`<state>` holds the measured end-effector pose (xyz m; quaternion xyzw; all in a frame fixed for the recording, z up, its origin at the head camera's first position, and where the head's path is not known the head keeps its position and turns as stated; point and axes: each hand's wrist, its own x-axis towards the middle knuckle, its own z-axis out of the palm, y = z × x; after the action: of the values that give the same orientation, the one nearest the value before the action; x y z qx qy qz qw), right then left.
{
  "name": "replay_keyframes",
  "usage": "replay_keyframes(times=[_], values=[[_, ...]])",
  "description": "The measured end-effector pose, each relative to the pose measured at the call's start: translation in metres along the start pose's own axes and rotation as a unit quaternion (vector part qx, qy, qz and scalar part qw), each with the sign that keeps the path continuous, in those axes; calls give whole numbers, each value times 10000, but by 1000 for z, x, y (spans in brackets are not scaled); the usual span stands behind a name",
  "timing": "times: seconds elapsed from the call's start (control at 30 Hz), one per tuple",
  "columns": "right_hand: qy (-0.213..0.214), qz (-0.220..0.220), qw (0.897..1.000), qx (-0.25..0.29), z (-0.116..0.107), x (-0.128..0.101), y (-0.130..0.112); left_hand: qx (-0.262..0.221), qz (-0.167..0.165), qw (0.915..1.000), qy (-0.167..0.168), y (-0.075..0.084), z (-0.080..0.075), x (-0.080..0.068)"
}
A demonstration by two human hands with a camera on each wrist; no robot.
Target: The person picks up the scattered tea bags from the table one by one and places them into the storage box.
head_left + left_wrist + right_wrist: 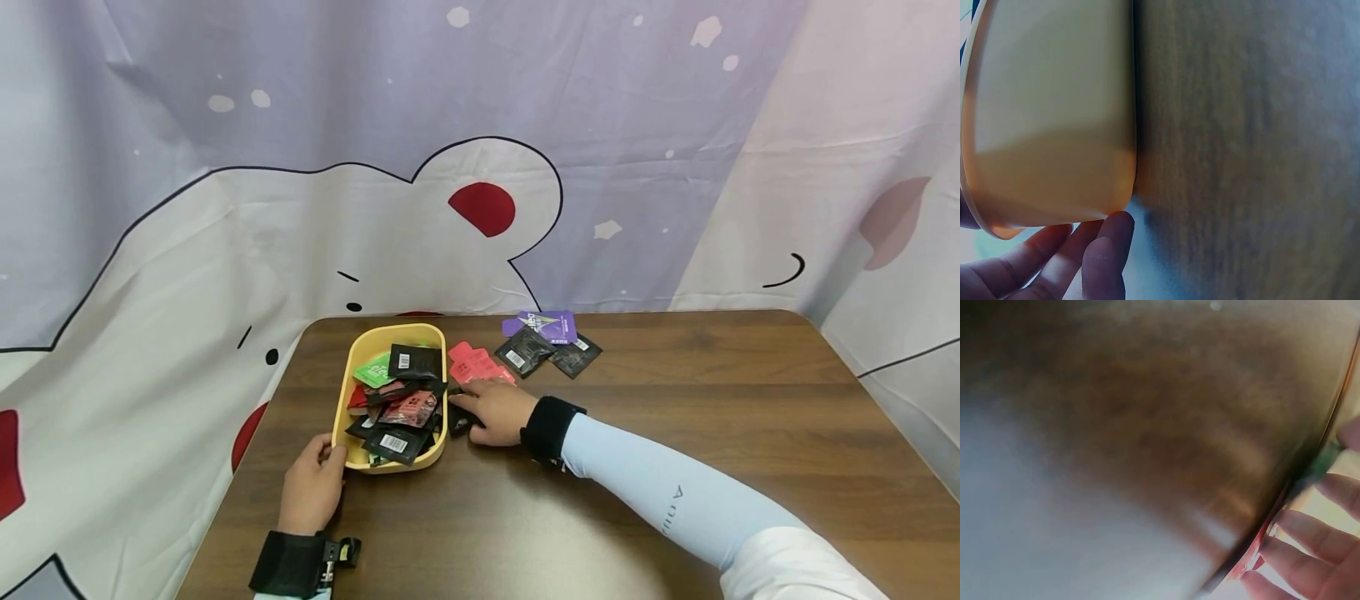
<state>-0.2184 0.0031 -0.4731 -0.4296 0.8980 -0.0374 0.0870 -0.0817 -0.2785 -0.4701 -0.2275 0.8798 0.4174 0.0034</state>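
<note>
A yellow plastic tub (pixel 358 367) stands at the table's left side, heaped with small sachets. My left hand (pixel 313 485) grips its near left corner; in the left wrist view several fingers (pixel 1104 262) lie against the outer wall. Right of the tub, my right hand (pixel 498 410) reaches down with spread fingers over a black sachet (pixel 459 419), which it partly covers. The right wrist view shows the fingers (pixel 1316 534) at the table by a dark green sachet edge (pixel 1319 467) and a red sachet (pixel 1250 556). Red sachets (pixel 476 364) lie just beyond this hand.
Behind the red sachets lie a purple packet (pixel 551 326) and black sachets (pixel 525 351). A green sachet (pixel 373 371) and several black ones (pixel 395 443) fill the tub. A patterned curtain (pixel 600 167) hangs along the back edge of the wooden table (pixel 712 400).
</note>
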Motion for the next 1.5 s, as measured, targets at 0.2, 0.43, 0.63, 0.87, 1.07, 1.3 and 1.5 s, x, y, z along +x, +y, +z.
replay_keyframes(times=[0.2,0.43,0.63,0.87,1.07,1.3,1.5], values=[[255,-43,9996,69,-2,-2,2,4,-33,10000,6,1,0,0],[678,-308,9972,-20,-2,-3,9,-14,19,10000,28,-1,0,-1],[1090,-414,9931,124,-7,-7,13,-48,0,10000,23,-1,-1,-1],[1670,-279,9847,406,-22,-11,20,-59,-76,10000,1,0,0,0],[2094,-97,9774,285,-37,-9,24,-70,-92,9999,5,-2,1,1],[2303,-74,9723,387,-57,8,14,-57,-73,10000,2,-2,1,1],[2419,-245,9697,243,-69,29,-3,-78,-75,9999,-3,0,2,1]])
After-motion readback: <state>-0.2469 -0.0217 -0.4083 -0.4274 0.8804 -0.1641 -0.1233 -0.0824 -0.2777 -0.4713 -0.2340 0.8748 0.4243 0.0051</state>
